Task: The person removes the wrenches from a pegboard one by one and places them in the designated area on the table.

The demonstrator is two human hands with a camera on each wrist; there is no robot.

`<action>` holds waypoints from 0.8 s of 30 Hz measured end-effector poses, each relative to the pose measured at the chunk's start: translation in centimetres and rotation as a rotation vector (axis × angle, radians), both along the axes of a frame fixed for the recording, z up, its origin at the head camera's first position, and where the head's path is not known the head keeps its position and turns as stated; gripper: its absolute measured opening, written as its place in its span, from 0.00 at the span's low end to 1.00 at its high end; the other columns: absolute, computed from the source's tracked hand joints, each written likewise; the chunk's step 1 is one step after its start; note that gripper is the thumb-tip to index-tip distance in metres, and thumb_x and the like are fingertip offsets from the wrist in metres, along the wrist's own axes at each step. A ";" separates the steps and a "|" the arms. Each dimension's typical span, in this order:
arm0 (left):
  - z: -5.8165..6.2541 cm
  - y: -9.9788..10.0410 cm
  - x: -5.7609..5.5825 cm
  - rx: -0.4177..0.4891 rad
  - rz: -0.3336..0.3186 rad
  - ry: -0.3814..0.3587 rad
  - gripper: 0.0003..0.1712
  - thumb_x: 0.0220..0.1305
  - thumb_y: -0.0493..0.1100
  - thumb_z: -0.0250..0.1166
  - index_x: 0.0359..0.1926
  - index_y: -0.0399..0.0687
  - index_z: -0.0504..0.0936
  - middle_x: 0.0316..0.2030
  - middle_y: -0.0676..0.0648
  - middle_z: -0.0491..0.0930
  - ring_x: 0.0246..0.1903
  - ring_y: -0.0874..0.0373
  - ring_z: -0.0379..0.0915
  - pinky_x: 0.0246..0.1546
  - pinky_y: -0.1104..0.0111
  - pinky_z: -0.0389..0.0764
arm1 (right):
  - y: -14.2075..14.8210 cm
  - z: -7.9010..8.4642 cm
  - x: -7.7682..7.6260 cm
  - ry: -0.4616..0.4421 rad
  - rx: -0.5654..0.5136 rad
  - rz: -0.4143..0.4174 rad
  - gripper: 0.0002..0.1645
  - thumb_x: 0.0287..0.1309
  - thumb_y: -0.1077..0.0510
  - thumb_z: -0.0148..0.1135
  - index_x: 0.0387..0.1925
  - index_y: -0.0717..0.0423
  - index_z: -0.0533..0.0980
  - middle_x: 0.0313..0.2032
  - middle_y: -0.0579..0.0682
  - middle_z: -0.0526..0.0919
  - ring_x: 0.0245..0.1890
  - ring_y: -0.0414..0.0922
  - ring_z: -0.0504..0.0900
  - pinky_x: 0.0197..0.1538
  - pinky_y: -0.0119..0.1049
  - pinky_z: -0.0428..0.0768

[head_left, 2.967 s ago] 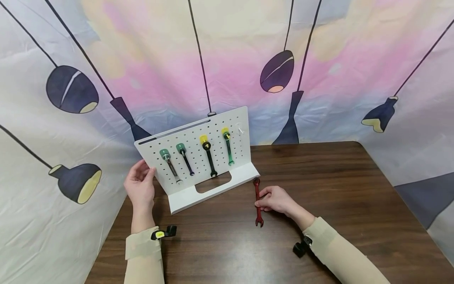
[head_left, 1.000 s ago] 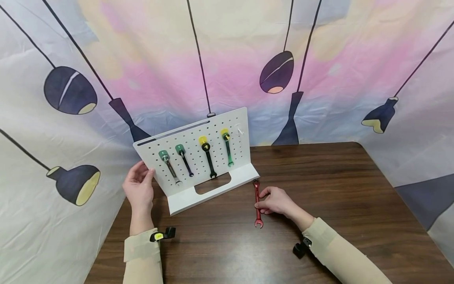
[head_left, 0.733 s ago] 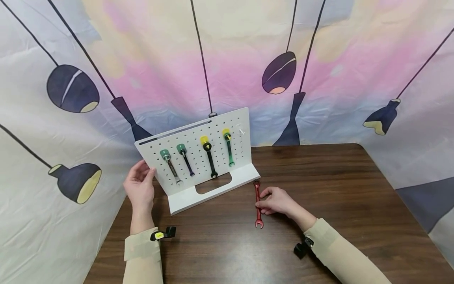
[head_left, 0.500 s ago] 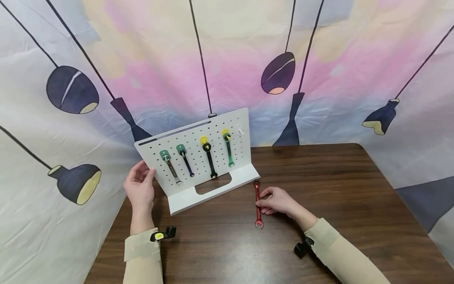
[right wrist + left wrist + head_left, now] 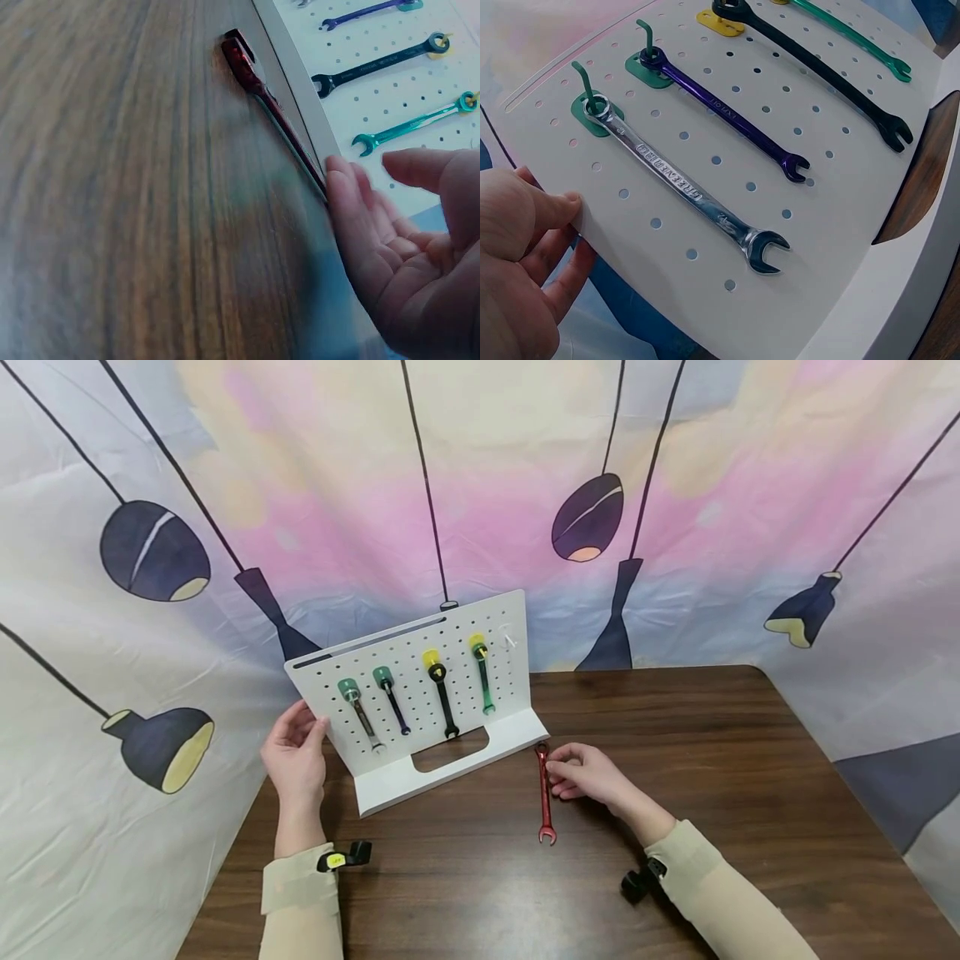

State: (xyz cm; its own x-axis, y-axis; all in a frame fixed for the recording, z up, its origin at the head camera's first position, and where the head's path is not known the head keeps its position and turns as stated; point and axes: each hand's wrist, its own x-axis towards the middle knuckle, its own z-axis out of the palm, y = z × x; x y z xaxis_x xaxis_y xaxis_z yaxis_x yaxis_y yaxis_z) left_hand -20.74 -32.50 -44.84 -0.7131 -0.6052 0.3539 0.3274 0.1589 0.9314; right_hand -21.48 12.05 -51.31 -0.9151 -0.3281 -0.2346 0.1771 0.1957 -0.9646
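Note:
With thumb and fingers, my left hand point(image 5: 296, 756) pinches the left edge of a white pegboard stand point(image 5: 457, 760). On the board hang a silver combination wrench point(image 5: 664, 169), a purple one point(image 5: 727, 112), a black one point(image 5: 444, 702) and a green one point(image 5: 483, 681). A red combination wrench point(image 5: 545, 802) lies on the table by the board's front right corner, its open end toward me. My right hand point(image 5: 588, 774) is at the red wrench's upper half, fingertips right beside it. In the right wrist view, thumb point(image 5: 420, 166) and fingers stand apart with nothing between them.
At the board's right end is a clear hook point(image 5: 508, 637) with nothing on it. The other hooks are green and yellow. Under everything is a dark wooden table point(image 5: 675, 735). A cloth backdrop point(image 5: 495, 510) printed with lamps hangs close behind the board.
My right hand has loosened from the middle of the red wrench and shifted up along it toward the board. The red wrench stays in place. My left hand keeps its hold on the board.

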 end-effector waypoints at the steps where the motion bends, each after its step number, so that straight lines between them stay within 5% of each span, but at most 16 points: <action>1: 0.0 0.0 0.0 -0.001 0.002 -0.001 0.22 0.67 0.26 0.72 0.60 0.40 0.87 0.42 0.51 0.84 0.41 0.60 0.82 0.40 0.77 0.81 | 0.0 0.0 -0.1 0.009 -0.010 0.002 0.22 0.76 0.57 0.65 0.59 0.70 0.75 0.40 0.59 0.87 0.36 0.47 0.90 0.41 0.40 0.89; 13: 0.1 0.1 0.0 -0.016 0.011 -0.018 0.21 0.67 0.27 0.72 0.60 0.40 0.88 0.41 0.53 0.85 0.40 0.61 0.82 0.39 0.77 0.80 | -0.6 0.2 -0.8 0.058 -0.041 -0.003 0.22 0.74 0.57 0.67 0.61 0.68 0.76 0.43 0.58 0.88 0.41 0.48 0.89 0.47 0.41 0.88; 24: 0.0 0.1 0.0 0.015 0.024 -0.016 0.21 0.66 0.26 0.73 0.58 0.45 0.90 0.40 0.53 0.85 0.40 0.61 0.82 0.39 0.77 0.81 | -2.0 0.7 -1.4 0.158 -0.067 -0.052 0.25 0.74 0.57 0.67 0.63 0.68 0.75 0.50 0.68 0.86 0.43 0.47 0.88 0.49 0.41 0.87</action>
State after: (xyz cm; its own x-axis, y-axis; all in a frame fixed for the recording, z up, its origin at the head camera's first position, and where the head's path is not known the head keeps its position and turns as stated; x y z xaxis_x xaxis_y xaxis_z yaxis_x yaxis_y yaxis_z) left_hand -20.78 -32.44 -44.83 -0.7036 -0.6274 0.3335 0.3090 0.1524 0.9388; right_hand -22.89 10.05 -50.59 -0.9550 -0.2892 -0.0656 0.0304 0.1243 -0.9918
